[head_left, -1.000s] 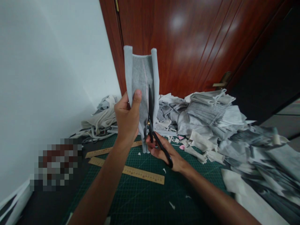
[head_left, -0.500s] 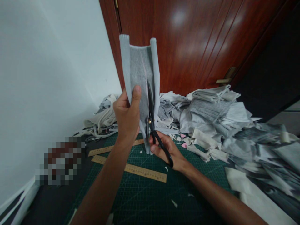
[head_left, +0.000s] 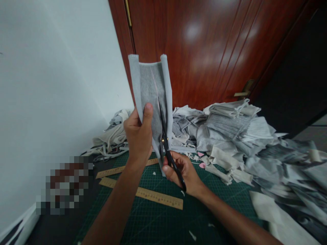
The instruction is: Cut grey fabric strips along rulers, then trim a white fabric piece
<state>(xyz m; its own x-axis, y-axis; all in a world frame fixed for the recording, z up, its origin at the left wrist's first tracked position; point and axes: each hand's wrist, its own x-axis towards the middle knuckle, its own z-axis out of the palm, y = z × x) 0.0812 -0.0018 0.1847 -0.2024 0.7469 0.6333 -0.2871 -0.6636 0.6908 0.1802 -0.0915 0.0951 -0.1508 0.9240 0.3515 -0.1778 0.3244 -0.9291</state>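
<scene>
My left hand grips a piece of grey fabric, its thumb pressed on the near face. The fabric stands upright, with its two side edges curled forward and a faint pinkish line running down the inside. In my right hand is a pair of black-handled scissors, fingers in the loops. Its blades point up and lie along the fabric, which is split below the blade tips. The blades look nearly closed. Part of the left fingers is hidden behind the fabric.
Below lies a green cutting mat with two wooden rulers and small scraps. Heaps of grey and white fabric fill the back and right side. More strips lie at the left. A brown door stands behind.
The blades now look closer together than before. In the picture, the fabric, both hands and the surroundings sit lower, as the view has tilted up slightly.
</scene>
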